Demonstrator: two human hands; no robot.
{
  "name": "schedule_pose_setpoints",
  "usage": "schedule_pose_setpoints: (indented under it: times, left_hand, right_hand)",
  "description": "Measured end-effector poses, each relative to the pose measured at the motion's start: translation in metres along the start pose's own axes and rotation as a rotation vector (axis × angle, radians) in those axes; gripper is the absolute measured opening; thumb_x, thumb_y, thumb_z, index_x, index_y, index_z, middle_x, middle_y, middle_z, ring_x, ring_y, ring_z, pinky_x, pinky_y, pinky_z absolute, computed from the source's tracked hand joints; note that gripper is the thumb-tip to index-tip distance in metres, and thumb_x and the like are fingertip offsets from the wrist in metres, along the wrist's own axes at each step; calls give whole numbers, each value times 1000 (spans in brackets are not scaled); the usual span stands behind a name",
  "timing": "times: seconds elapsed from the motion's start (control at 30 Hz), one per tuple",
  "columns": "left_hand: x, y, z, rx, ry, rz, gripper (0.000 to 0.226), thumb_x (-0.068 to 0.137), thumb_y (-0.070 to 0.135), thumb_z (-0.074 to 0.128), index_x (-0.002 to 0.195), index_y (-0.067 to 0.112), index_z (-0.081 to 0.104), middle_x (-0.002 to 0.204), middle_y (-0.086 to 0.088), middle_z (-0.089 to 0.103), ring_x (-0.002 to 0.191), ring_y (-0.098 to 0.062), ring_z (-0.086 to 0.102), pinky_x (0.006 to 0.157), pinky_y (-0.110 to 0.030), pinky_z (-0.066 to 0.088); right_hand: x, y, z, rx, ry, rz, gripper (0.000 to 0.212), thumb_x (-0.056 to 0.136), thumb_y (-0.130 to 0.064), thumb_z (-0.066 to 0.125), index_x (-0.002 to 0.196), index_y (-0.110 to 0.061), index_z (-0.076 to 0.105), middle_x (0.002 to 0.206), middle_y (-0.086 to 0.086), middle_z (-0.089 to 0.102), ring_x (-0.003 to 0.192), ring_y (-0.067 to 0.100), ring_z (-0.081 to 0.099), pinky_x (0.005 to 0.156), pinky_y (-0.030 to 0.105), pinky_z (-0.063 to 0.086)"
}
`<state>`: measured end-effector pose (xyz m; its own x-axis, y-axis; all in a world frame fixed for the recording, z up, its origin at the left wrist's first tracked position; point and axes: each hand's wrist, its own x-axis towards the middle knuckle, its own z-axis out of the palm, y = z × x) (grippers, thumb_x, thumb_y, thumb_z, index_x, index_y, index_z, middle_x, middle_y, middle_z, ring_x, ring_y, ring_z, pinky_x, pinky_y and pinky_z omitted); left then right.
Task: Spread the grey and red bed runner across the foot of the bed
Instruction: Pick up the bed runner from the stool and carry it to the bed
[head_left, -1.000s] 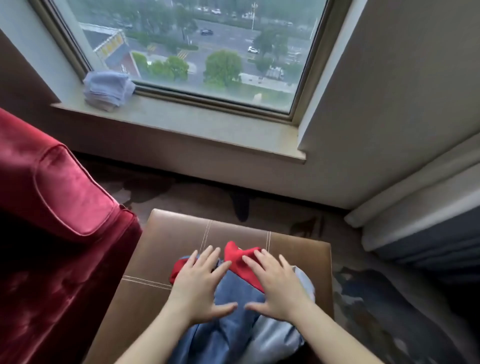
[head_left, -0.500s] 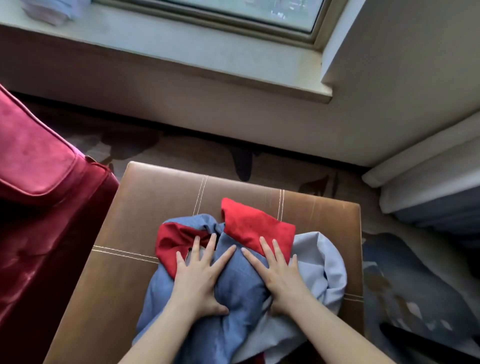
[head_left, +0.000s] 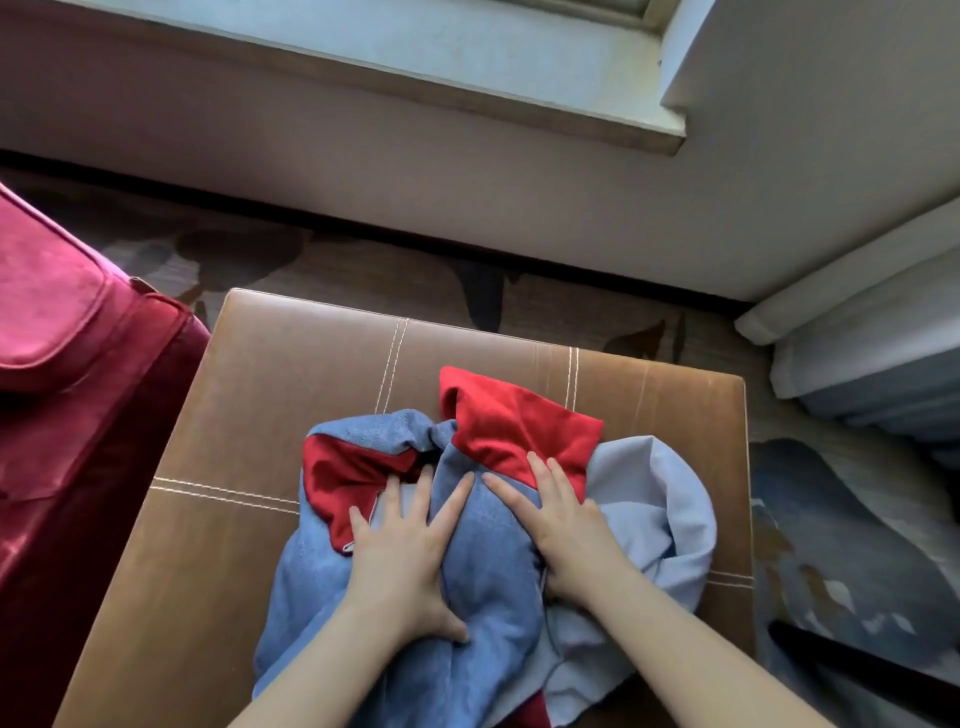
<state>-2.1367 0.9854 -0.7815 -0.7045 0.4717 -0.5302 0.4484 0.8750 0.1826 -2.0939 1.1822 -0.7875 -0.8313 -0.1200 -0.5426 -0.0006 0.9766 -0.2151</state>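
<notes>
left hand flat, fingers spread on bed runner | right hand flat, pressing it | ottoman beneath

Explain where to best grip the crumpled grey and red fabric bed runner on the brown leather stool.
Likely its red corner flap, pinched from above at the far edge: it sticks out flat, free of the bunched grey folds.

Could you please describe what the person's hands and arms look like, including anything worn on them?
Both the left hand and the right hand are bare: no gloves, and no rings show on the fingers. The left forearm and the right forearm are uncovered right to the bottom edge of the view, with no sleeve, watch or bracelet in sight.
</notes>
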Motion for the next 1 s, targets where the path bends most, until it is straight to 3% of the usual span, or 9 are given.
schedule_pose_setpoints:
  times: [0.1,0.2,0.27,0.33,0.4,0.5,0.7,0.87,1.0]
  left_hand:
    - [5,4,4,43,35,-45,135,48,59,70,137,44,-31,155,-6,4,136,-37,13,98,-57,32]
    - [8,6,8,50,59,-57,116,57,48,60,144,42,-17,145,-3,25,125,-34,31,88,-45,38]
    - [7,6,9,54,78,-38,106,60,44,57,148,41,-3,134,-1,41,112,-30,44,77,-39,41]
    - [5,7,8,38,109,-22,100,62,39,58,149,40,10,117,1,54,98,-25,54,64,-35,41]
    - [2,8,6,15,100,-6,94,67,36,55,148,41,9,113,3,55,96,-23,57,58,-33,39]
    - [-1,8,0,-53,68,5,83,75,38,46,144,47,1,119,8,55,103,-20,59,64,-34,44]
    - [-24,4,-31,-66,120,43,80,74,39,47,144,49,10,118,10,59,102,-18,63,68,-31,44]
    - [-48,2,-100,6,225,27,81,75,36,51,144,50,10,119,10,59,102,-18,63,64,-29,38]
    - [-73,2,-181,53,316,24,84,67,33,61,143,46,27,104,7,67,85,-19,69,56,-29,41]
  right_hand:
    - [4,1,1,13,5,11,107,80,-24,61,134,-56,-26,156,14,-9,144,33,-1,99,45,38]
    - [6,4,3,-5,14,-15,103,77,-22,60,139,-53,-16,149,16,12,136,33,18,92,41,43]
    - [4,5,3,8,46,-28,94,77,-21,57,141,-51,-5,131,10,31,118,30,37,80,37,46]
    - [2,5,2,32,59,-21,87,79,-20,55,140,-51,3,113,4,38,100,26,46,70,33,43]
    - [-1,3,0,78,57,1,79,82,-21,53,139,-51,8,107,2,41,94,26,49,67,33,41]
    - [-9,-2,-4,122,53,28,72,84,-22,50,140,-49,13,108,3,45,97,27,52,72,35,43]
    - [-32,-18,-42,131,94,8,71,83,-18,50,140,-46,20,108,5,48,98,29,53,74,35,41]
    - [-52,-37,-112,91,198,-37,72,82,-18,53,140,-46,20,108,5,48,98,29,53,71,36,40]
    - [-67,-52,-182,48,305,-70,73,83,-20,54,141,-47,19,109,5,48,99,28,54,72,36,42]
